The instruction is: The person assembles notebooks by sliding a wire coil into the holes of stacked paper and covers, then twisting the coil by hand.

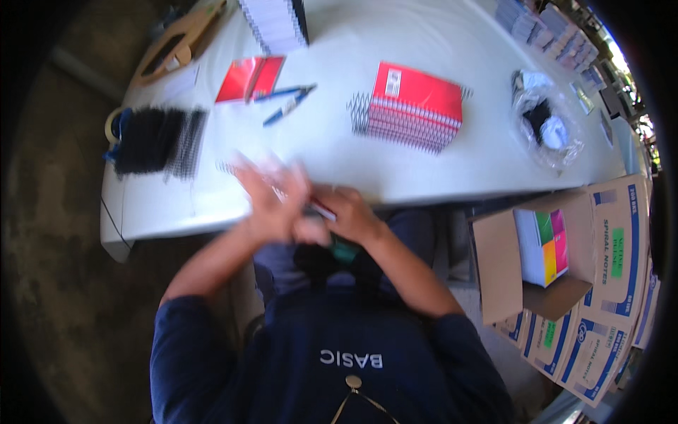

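At the near edge of the table, my right hand [352,214] is closed on a thin spiral notebook [323,210], of which only a reddish, pale-edged strip shows. My left hand [275,201] lies over the notebook's other end, blurred by motion, its fingers stretched apart. The thin end of a wire coil [224,167] pokes out beyond its fingertips. Most of the notebook is hidden behind the hands. Farther off stands a stack of red spiral notebooks [417,106], with coil ends sticking out at both sides.
Loose black coils [152,141] lie at left beside a tape roll [113,126]. Red covers [248,79] and blue-handled pliers [286,102] rest mid-table, below a tall paper stack [272,25]. A plastic bag [551,131] sits at right. An open carton [498,265] holds colourful notebooks [544,247].
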The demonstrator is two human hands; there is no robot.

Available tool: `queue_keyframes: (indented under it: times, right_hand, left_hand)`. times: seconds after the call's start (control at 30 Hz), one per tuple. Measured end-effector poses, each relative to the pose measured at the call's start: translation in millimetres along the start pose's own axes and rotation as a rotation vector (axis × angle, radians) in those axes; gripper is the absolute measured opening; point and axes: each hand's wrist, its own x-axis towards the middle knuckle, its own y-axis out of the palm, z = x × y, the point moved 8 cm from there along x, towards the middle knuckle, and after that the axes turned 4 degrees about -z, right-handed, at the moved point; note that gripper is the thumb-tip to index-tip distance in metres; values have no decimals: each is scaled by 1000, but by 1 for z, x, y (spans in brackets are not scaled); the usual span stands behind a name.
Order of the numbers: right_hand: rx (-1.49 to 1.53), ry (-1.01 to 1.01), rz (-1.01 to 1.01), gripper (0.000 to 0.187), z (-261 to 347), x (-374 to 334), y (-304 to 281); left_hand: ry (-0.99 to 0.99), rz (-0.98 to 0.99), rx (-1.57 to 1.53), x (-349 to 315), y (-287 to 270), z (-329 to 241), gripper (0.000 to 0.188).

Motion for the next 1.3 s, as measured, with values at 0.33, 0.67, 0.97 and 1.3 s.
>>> queue_keyframes:
  times: [0.33,0.67,0.97,1.3]
  right_hand:
    - [190,216,98,47,-21,7,8]
    - [395,409,-39,25,-45,4,1]
    - [381,481,-125,16,-46,9,2]
    - [360,428,-77,14,-37,14,-1]
  left_hand:
    - [-76,102,68,20,19,-10,107]
    - [-222,402,-195,56,16,-12,42]
    - [-238,619,-412,82,28,12,19]
    - [-315,692,-323,90,25,5,19]
